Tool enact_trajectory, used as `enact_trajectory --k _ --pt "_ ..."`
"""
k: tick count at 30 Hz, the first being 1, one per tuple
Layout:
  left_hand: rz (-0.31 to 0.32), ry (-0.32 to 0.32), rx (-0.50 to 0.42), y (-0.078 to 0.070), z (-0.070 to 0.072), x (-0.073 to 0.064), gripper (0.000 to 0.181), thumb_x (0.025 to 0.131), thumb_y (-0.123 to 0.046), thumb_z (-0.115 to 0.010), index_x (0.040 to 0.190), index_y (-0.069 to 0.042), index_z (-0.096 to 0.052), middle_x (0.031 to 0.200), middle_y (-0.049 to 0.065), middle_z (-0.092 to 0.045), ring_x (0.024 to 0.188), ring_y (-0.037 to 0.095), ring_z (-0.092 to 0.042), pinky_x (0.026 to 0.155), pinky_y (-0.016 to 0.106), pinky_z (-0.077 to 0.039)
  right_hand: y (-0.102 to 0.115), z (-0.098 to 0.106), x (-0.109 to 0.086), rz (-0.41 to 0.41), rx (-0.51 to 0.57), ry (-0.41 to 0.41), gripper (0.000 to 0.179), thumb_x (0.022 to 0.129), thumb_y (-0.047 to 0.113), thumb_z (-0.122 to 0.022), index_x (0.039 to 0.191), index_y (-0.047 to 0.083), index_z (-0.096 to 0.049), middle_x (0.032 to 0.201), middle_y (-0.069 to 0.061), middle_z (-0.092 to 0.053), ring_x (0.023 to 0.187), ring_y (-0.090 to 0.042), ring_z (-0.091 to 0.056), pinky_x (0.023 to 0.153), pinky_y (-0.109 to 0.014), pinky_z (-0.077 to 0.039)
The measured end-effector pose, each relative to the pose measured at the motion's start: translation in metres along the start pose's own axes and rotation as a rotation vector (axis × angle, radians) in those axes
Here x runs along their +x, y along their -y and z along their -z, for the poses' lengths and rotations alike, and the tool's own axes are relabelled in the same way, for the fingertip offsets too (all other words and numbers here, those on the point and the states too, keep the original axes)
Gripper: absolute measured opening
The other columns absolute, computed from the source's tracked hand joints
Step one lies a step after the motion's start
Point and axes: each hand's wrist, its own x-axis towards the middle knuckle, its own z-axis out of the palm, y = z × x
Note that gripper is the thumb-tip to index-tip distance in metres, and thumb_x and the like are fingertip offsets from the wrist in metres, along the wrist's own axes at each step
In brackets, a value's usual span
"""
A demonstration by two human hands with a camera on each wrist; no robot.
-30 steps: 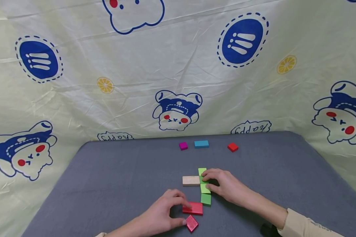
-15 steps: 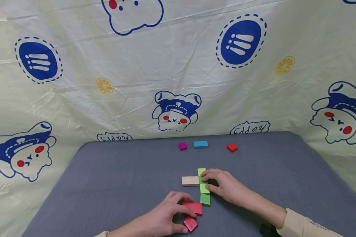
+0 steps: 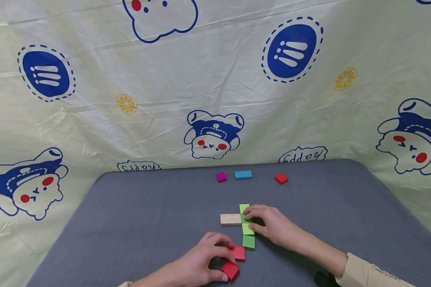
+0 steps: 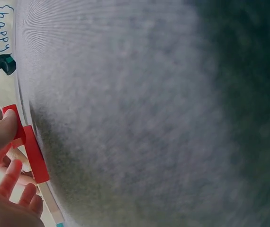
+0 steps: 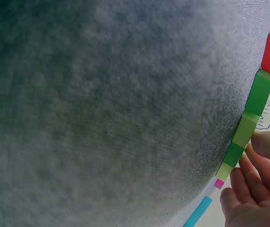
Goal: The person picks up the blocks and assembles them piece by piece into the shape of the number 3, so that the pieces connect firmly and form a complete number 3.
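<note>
My left hand (image 3: 204, 261) pinches a small red block (image 3: 231, 272) between thumb and index finger. Just beyond it lies a longer red block (image 3: 238, 254), partly covered by the same hand's fingers. In the left wrist view the thumb presses on the small red block (image 4: 11, 113), close beside the longer one (image 4: 35, 158). My right hand (image 3: 273, 223) rests at a column of green blocks, its fingers loosely bent; the thumb tip touches a light green block (image 3: 248, 229). A darker green block (image 3: 249, 242) ends the column near the longer red block.
A pale wooden block (image 3: 231, 219) juts left from the green column. Toward the far edge of the grey table (image 3: 147, 215) lie a magenta block (image 3: 221, 177), a blue block (image 3: 243, 175) and a red block (image 3: 281, 178). A printed cloth (image 3: 158, 131) hangs behind.
The left index finger has moved off the longer red block onto the small red block, which has turned slightly in the grip. The right hand stays at the green column.
</note>
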Motion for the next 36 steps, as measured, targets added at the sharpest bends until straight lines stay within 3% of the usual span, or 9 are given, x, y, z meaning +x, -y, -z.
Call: enact_trajectory --k 9,21,32,36 --pt "-0.040 -0.114 -0.007 -0.003 0.006 -0.001 0.029 0.089 -0.022 -0.075 0.114 -0.029 -0.064 0.121 -0.014 -0.057 0.115 0.006 -0.046 0.095 0.030 -0.044 0.000 -0.001 -0.001 -0.005 -0.002 -0.005 0.023 0.089 0.008 -0.071 0.112 0.012 -0.072 0.125 0.000 -0.061 0.123 -0.027 -0.053 0.099 -0.051 -0.042" --pt "0.031 -0.189 -0.103 -0.001 0.019 -0.001 0.034 0.086 -0.013 -0.077 0.113 -0.028 -0.062 0.108 -0.014 -0.060 0.101 0.005 -0.057 0.091 0.033 -0.049 0.001 -0.001 -0.001 -0.026 -0.002 -0.008 0.024 0.088 0.008 -0.072 0.112 0.013 -0.072 0.124 0.002 -0.061 0.122 -0.027 -0.053 0.099 -0.050 -0.042" --pt "0.152 -0.330 -0.040 0.009 0.024 -0.002 0.032 0.083 -0.013 -0.080 0.109 -0.025 -0.067 0.102 -0.013 -0.061 0.093 0.006 -0.059 0.086 0.033 -0.050 0.001 -0.002 -0.001 0.009 -0.003 -0.017 0.023 0.088 0.007 -0.072 0.111 0.011 -0.072 0.124 0.001 -0.061 0.121 -0.027 -0.054 0.099 -0.049 -0.043" --pt "0.230 -0.354 -0.017 0.013 0.025 -0.002 0.028 0.082 -0.018 -0.082 0.105 -0.024 -0.069 0.099 -0.014 -0.061 0.091 0.008 -0.058 0.084 0.033 -0.050 0.001 -0.002 -0.001 0.010 -0.005 -0.020 0.023 0.088 0.007 -0.072 0.111 0.012 -0.072 0.124 0.001 -0.061 0.121 -0.027 -0.054 0.098 -0.049 -0.043"
